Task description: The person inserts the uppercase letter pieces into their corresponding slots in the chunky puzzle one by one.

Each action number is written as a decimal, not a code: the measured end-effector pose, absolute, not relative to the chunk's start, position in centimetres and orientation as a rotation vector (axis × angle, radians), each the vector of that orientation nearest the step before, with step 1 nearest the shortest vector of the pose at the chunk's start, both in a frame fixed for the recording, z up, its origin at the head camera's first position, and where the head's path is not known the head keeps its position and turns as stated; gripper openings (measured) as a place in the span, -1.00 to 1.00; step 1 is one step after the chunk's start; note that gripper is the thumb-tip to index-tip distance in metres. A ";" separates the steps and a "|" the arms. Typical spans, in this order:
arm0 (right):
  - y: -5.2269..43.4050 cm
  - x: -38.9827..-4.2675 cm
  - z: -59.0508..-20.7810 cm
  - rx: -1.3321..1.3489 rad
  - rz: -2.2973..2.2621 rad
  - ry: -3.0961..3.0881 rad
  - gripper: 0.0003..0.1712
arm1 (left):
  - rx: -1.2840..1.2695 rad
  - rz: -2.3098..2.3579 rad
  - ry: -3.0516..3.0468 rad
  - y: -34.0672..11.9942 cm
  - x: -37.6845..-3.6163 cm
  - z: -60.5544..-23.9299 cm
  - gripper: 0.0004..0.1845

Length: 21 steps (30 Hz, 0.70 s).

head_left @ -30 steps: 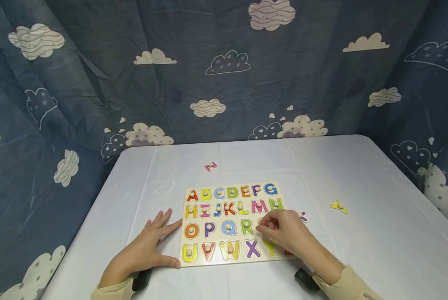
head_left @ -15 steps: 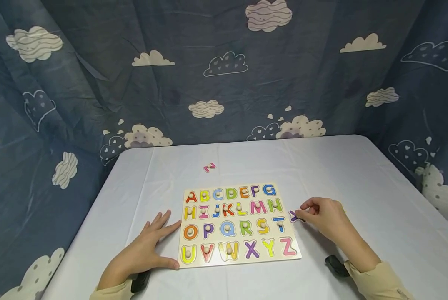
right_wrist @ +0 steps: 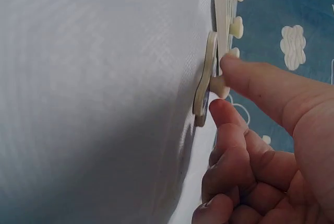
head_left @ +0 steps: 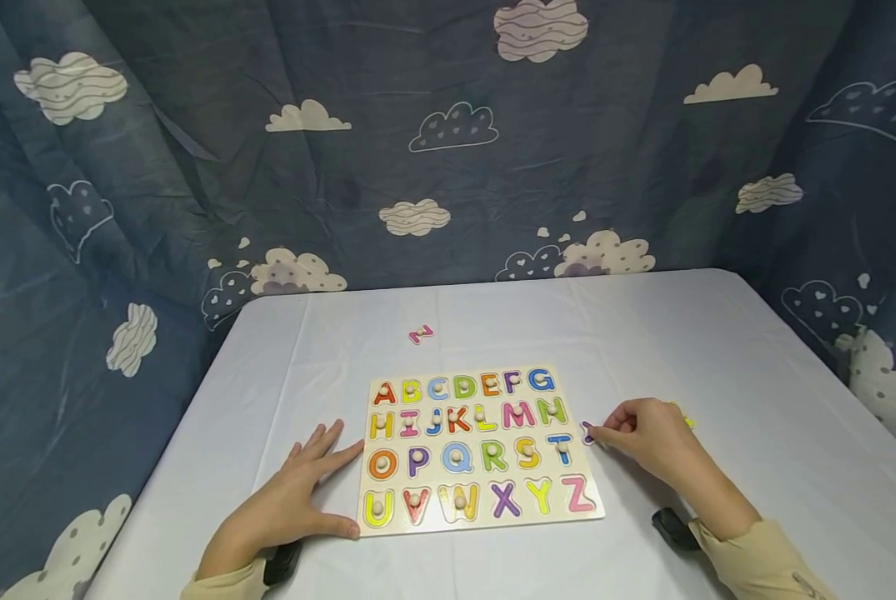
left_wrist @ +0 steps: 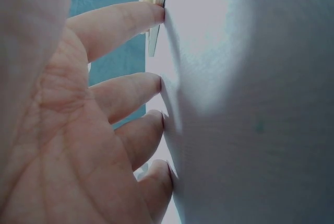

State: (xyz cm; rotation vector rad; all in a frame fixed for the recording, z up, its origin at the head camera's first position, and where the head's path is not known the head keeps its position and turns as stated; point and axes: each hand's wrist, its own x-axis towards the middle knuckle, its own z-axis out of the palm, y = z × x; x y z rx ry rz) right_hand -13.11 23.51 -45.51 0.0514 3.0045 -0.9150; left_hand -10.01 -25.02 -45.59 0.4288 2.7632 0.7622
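Observation:
A wooden alphabet puzzle board [head_left: 483,524] lies on the white table, most letters seated with round knobs. Its X, Y and Z places in the bottom row show no knobs. My left hand [head_left: 286,500] rests spread at the board's left edge, thumb at the lower corner; the left wrist view shows its fingertips [left_wrist: 156,12] down on the cloth and board edge. Just off the board's right side, my right hand [head_left: 646,437] pinches the purple X piece [head_left: 587,432] by its knob [right_wrist: 219,85] between thumb and index finger. That piece [right_wrist: 205,75] stays close over the cloth.
A pink Z-shaped piece [head_left: 421,334] lies beyond the board's top edge. Behind the right hand, a yellow Y piece [head_left: 689,422] is mostly hidden. A dark cloud-patterned curtain [head_left: 372,183] hangs behind the table [head_left: 508,321].
My right hand has moved right, from over the S and T area of the board to the purple X piece, which has turned slightly in its fingers. The left hand stays put.

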 end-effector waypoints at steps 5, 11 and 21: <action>23.7 -13.2 -45.2 0.058 -0.906 2.994 -0.75 | 0.435 0.766 2.765 -25.0 -10.1 -45.6 0.26; 24.6 -13.3 -45.1 0.021 -0.927 2.992 -0.82 | 0.459 0.776 2.765 -25.1 -10.0 -45.7 0.26; 25.1 -13.5 -45.3 0.019 -0.917 2.983 -0.78 | 0.460 0.776 2.775 -25.1 -10.0 -45.8 0.24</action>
